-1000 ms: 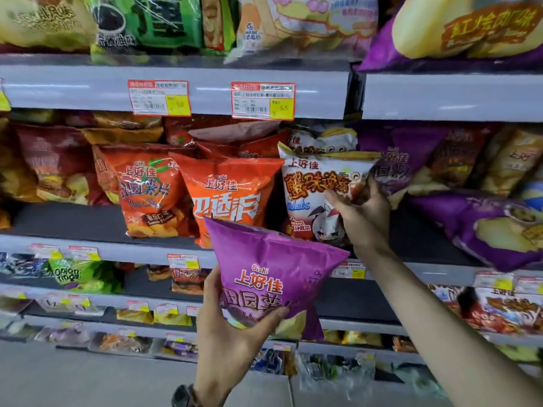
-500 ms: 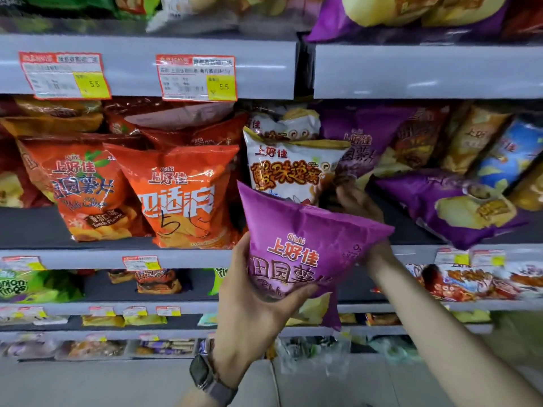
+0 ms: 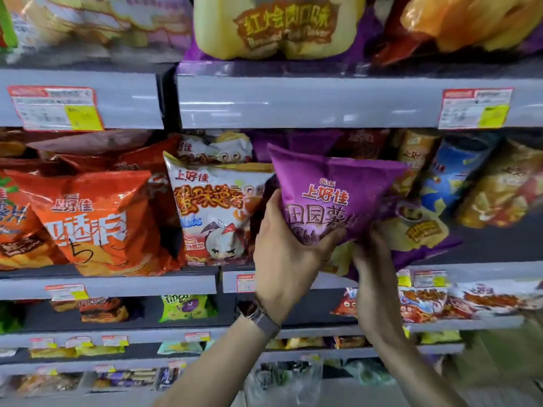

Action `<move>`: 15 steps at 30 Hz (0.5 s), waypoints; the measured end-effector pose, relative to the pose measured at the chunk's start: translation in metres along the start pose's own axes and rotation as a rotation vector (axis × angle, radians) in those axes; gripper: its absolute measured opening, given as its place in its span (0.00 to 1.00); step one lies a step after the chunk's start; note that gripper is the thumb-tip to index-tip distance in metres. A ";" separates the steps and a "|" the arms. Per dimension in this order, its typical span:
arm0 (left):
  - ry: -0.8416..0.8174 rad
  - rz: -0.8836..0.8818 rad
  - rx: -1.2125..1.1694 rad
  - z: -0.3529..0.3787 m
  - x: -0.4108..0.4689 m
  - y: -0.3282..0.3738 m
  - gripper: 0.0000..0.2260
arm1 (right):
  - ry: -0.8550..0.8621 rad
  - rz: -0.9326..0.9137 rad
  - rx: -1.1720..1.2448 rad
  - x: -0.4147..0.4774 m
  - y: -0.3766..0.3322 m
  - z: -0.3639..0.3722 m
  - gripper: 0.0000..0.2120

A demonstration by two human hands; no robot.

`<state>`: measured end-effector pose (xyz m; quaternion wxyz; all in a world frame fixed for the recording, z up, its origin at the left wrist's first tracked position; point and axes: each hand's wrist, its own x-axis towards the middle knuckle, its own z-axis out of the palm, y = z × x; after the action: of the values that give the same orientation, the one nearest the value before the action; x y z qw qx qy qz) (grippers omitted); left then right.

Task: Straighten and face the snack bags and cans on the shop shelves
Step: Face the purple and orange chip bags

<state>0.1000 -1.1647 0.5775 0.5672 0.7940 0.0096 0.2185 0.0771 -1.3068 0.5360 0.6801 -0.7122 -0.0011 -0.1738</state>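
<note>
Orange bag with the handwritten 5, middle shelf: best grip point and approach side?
Probably the flat top seam of the orange bag, pinched from the front and above. It stands roughly upright, facing out, puffed in the middle; another orange bag is tight on its left and the white bag close on its right, crowding the sides.

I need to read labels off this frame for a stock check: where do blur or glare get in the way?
Head view: the purple bag in the left hand reads clearly; the price tag at upper left is too soft to read; the edges smear, worst at lower right; glare streaks the grey shelf edge.
</note>
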 end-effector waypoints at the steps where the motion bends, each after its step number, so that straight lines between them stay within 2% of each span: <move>1: 0.016 -0.001 0.003 0.008 0.003 -0.001 0.47 | -0.020 0.005 -0.095 0.002 0.001 -0.001 0.19; 5: 0.015 -0.002 0.026 0.024 0.006 -0.012 0.45 | -0.067 0.009 -0.185 0.014 0.004 0.002 0.21; 11: -0.008 -0.009 -0.004 0.007 0.017 -0.024 0.42 | -0.156 0.036 -0.144 0.031 0.014 0.013 0.21; 15: -0.052 -0.014 0.045 0.003 0.019 -0.029 0.44 | -0.184 0.069 -0.147 0.038 0.020 0.017 0.19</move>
<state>0.1246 -1.1518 0.5564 0.5507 0.8119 0.0053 0.1939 0.1215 -1.3010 0.5263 0.6288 -0.7726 -0.0263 -0.0840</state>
